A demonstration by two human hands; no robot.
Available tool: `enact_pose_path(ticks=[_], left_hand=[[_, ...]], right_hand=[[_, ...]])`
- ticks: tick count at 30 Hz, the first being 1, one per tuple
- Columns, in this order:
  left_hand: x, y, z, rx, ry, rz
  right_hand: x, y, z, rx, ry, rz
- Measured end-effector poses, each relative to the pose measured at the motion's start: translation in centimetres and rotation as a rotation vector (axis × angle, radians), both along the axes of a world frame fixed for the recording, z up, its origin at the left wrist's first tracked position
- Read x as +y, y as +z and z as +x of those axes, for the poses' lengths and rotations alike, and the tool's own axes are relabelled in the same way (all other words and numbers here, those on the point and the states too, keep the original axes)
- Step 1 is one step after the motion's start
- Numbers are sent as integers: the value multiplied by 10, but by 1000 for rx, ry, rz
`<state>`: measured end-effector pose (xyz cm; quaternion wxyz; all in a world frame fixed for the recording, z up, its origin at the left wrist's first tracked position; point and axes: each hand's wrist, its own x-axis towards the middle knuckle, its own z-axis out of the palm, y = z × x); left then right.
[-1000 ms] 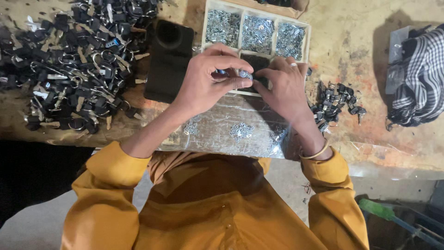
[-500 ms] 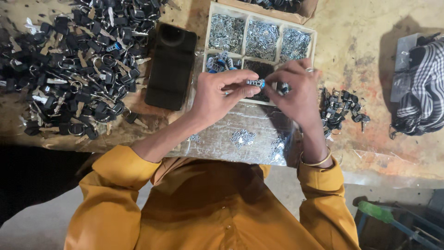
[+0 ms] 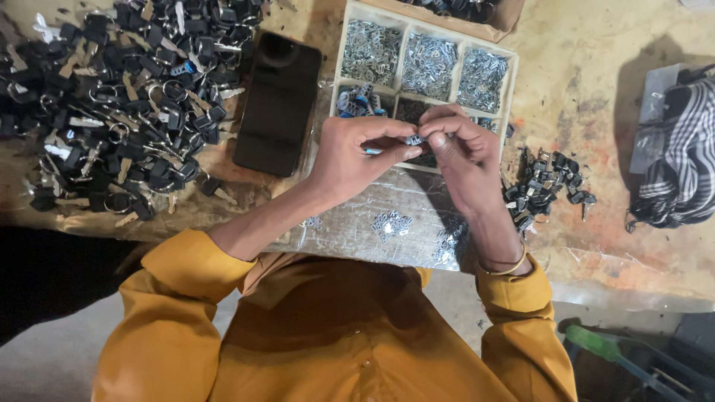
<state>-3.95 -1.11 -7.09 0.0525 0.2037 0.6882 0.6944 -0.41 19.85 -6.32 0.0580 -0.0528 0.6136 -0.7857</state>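
Observation:
My left hand (image 3: 356, 158) and my right hand (image 3: 463, 155) meet above the near edge of a wooden compartment box (image 3: 337, 65). Between their fingertips they pinch a small key part (image 3: 412, 140) with a bluish metal piece; both hands grip it. Below the hands lies a clear plastic sheet (image 3: 357, 227) with small heaps of silver metal bits (image 3: 391, 222). The box's compartments hold several piles of small silver pieces (image 3: 370, 50). My sleeves are orange, and a bangle sits on my right wrist.
A big heap of black key heads and key rings (image 3: 119, 97) covers the bench's left side. A black phone (image 3: 278, 103) lies beside the box. A smaller pile of black key parts (image 3: 545, 186) sits at the right, with a checked cloth (image 3: 679, 160) farther right.
Both hands have lifted slightly off the box and brought their fingertips together on the small part. The view has shifted a little; the bench objects stay put.

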Motion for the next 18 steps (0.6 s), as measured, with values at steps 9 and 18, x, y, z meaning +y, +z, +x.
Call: enact_pose_path(ticks=[9,18], left_hand=[[-5,0,0,27,-6,4],[-6,-3,1,38,11,15]], right_hand=[[-10,-2,-1,140,-74,235],[-7,13,0,327,-123,617]])
